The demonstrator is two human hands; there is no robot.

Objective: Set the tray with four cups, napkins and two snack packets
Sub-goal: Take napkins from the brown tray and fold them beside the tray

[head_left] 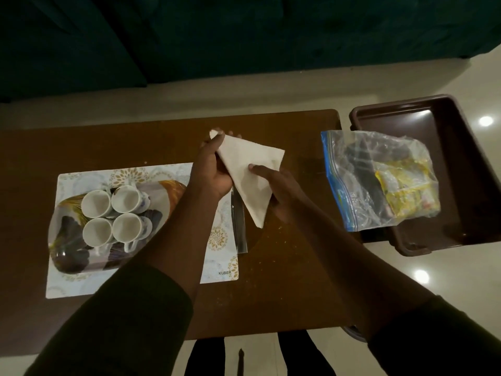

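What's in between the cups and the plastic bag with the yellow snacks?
In the head view, both hands, left and right, hold a folded white napkin between the cups and the plastic bag.

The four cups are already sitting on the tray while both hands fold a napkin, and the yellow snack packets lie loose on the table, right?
Not quite: the head view shows the snack packets inside a clear zip bag lying across the brown bin.

Left hand [210, 172] raised, fingers pinched shut, right hand [279, 189] palm-up beside it, thumb pressed down
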